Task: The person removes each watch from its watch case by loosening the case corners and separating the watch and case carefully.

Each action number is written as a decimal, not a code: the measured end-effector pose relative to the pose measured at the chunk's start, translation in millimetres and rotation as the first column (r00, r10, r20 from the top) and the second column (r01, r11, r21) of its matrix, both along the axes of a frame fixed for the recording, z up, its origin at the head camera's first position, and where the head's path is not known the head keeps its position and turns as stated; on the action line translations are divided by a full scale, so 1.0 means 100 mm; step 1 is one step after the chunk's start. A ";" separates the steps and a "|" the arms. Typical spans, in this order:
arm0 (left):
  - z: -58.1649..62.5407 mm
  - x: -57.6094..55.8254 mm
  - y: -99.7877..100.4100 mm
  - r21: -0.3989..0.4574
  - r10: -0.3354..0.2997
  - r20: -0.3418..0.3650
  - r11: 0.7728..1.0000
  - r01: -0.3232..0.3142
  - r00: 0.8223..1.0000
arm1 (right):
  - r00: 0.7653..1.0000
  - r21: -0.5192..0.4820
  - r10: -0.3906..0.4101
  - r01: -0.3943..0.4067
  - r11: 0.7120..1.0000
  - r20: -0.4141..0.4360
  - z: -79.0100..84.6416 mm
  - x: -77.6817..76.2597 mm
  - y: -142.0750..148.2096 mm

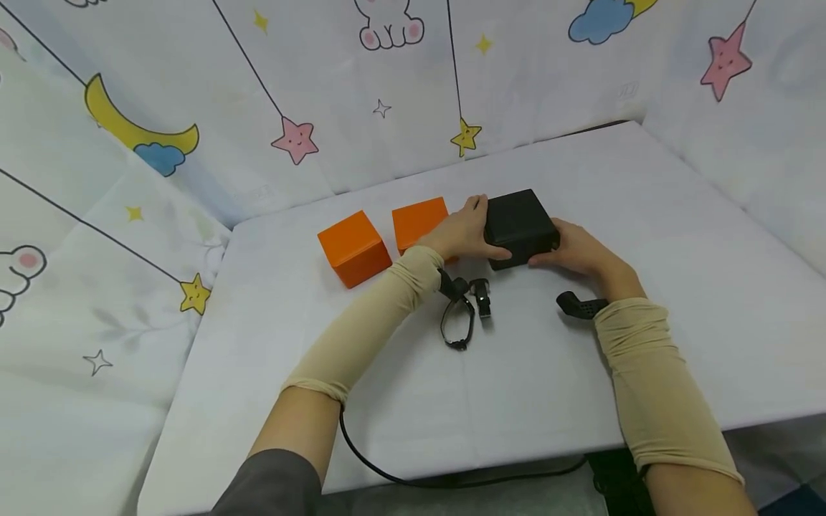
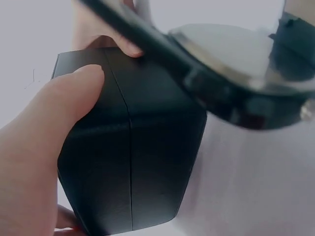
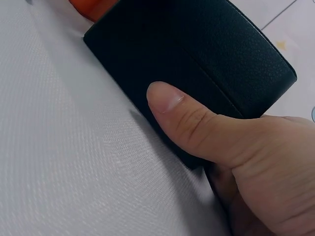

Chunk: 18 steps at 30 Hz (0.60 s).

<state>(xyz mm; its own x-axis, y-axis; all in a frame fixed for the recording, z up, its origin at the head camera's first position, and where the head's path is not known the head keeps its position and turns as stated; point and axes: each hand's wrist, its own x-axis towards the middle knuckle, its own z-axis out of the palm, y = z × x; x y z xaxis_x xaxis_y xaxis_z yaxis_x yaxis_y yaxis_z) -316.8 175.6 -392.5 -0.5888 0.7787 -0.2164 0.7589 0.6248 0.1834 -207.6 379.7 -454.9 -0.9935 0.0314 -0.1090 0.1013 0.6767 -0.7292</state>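
Both hands hold a black box (image 1: pixel 520 215) with a seam round its side, near the table's far edge. At its left side is my left hand (image 1: pixel 462 233), with the thumb across the front face. My right hand (image 1: pixel 577 251) grips the opposite side; in the right wrist view its thumb (image 3: pixel 189 120) presses the box's front. Just below the left hand lie a watch-like item with a looped black strap (image 1: pixel 470 330) and a dark item with a shiny clasp (image 1: pixel 482 299). A blurred round watch (image 2: pixel 246 105) fills the upper right of the left wrist view.
Two orange boxes stand left of the black box: one (image 1: pixel 353 251) farther left, another (image 1: pixel 416 221) partly behind the left hand. A white cloth covers the table (image 1: pixel 529 373). Printed curtains (image 1: pixel 381 136) hang behind it. A black cable (image 1: pixel 413 484) runs along the front edge.
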 end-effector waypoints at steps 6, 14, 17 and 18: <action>0.02 -0.04 0.02 0.014 0.015 0.012 1.000 -0.015 1.000 | 1.000 0.013 -0.015 0.015 1.000 0.001 0.00 0.00 0.01; 0.05 -0.15 0.03 0.003 0.003 0.017 1.000 -0.003 1.000 | 0.999 0.028 -0.032 0.031 0.999 0.013 -0.01 -0.01 0.01; 0.06 -0.19 0.04 0.006 -0.006 0.035 1.000 0.006 0.999 | 0.999 0.042 -0.041 0.040 0.998 0.015 -0.02 -0.02 0.01; 0.07 -0.20 0.04 0.004 -0.010 0.040 1.000 0.010 0.999 | 0.999 0.045 -0.042 0.042 0.998 0.014 -0.02 -0.02 0.01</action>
<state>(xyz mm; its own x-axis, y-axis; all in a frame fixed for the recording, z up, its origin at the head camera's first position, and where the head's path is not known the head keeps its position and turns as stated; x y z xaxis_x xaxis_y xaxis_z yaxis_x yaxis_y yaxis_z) -336.6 179.2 -385.7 -0.5717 0.7856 -0.2368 0.7572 0.6163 0.2165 -209.2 380.7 -456.8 -0.9895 0.0783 -0.1212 0.1409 0.7037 -0.6963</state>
